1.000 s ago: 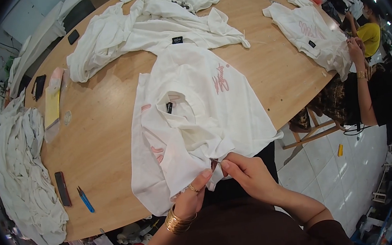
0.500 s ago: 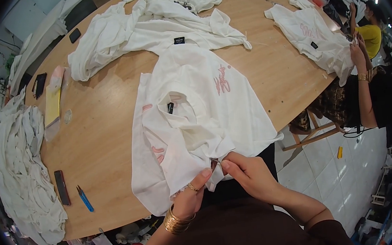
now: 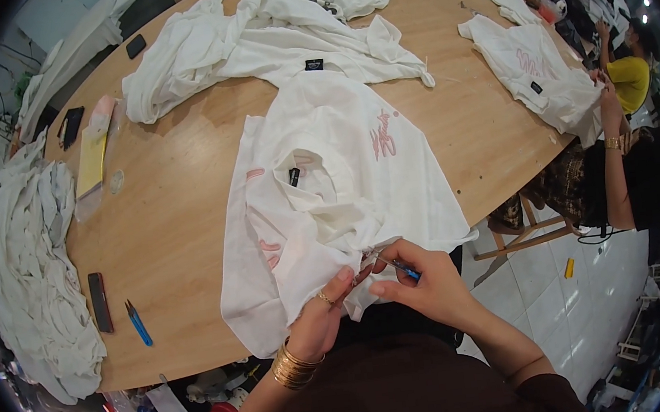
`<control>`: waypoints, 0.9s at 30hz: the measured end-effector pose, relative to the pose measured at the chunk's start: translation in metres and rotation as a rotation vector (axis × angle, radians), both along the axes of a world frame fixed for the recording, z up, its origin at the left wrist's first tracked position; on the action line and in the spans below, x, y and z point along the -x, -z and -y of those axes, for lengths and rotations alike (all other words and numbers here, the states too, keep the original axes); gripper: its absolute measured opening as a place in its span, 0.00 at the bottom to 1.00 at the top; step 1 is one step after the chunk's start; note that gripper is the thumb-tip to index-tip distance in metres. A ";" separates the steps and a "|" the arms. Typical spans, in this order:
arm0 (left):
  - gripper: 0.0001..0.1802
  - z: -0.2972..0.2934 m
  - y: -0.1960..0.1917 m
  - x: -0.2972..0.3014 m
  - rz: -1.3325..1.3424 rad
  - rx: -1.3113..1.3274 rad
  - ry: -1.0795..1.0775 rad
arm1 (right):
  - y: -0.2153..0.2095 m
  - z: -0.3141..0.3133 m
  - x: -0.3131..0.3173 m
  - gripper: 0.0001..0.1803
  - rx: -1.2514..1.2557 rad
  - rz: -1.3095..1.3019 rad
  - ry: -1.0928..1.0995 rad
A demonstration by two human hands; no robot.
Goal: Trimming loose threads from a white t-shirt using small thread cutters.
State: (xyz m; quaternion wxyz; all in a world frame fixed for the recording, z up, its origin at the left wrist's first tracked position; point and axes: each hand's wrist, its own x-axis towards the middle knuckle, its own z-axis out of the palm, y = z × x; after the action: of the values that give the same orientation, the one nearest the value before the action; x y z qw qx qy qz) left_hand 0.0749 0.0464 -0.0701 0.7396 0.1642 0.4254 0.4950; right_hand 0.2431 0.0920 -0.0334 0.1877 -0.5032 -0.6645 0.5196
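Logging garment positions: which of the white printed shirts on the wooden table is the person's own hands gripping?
The white shirt with pink print hanging over the near table edge; left hand and right hand pinch its hem.

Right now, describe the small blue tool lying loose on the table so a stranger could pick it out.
Start at the big round wooden table and go to its near-left edge, beside the heap of white garments. Next to a dark flat phone-like bar lies the blue thread snips. It is the only bright blue item there, slimmer than the dark bar and slanted.
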 end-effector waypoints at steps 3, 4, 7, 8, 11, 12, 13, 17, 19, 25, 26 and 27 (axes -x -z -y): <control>0.25 0.001 0.011 -0.003 -0.066 -0.028 -0.071 | 0.007 -0.003 0.002 0.17 -0.074 0.125 0.009; 0.25 0.001 0.013 -0.003 -0.099 -0.073 -0.141 | 0.008 -0.005 0.001 0.17 -0.074 0.125 0.004; 0.24 0.002 0.015 0.000 -0.004 -0.084 -0.171 | 0.014 -0.010 -0.008 0.16 -0.046 0.133 -0.013; 0.24 0.001 0.016 -0.002 -0.001 -0.084 -0.169 | 0.020 -0.008 -0.008 0.16 -0.046 0.137 -0.010; 0.25 0.003 0.029 -0.008 -0.070 -0.098 -0.147 | 0.019 -0.002 0.011 0.12 0.043 -0.221 0.196; 0.26 0.005 0.035 -0.010 -0.196 -0.087 -0.048 | 0.022 -0.003 0.017 0.12 0.038 -0.219 0.204; 0.27 0.006 0.038 -0.012 -0.322 -0.076 0.052 | 0.029 -0.004 0.023 0.11 -0.005 -0.262 0.275; 0.27 0.003 0.017 -0.020 -0.314 -0.368 -0.019 | 0.023 -0.028 0.008 0.10 0.066 -0.377 0.376; 0.26 0.004 0.002 0.003 -0.278 -0.330 0.625 | 0.019 -0.041 -0.006 0.09 0.116 -0.349 0.376; 0.24 -0.041 -0.031 0.041 -0.527 -0.497 0.390 | 0.028 -0.051 -0.023 0.10 0.175 -0.399 0.271; 0.22 -0.059 -0.026 0.027 -0.856 -0.695 0.153 | 0.027 -0.052 -0.022 0.10 0.222 -0.416 0.235; 0.22 -0.070 -0.012 0.020 -0.856 -0.697 0.158 | 0.029 -0.052 -0.022 0.10 0.252 -0.447 0.219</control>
State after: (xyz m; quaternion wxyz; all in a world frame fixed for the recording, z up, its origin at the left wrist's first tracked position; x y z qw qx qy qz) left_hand 0.0547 0.1165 -0.0583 0.4377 0.6169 0.4852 0.4388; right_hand 0.2655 0.1445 -0.0622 0.3205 -0.4645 -0.4783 0.6728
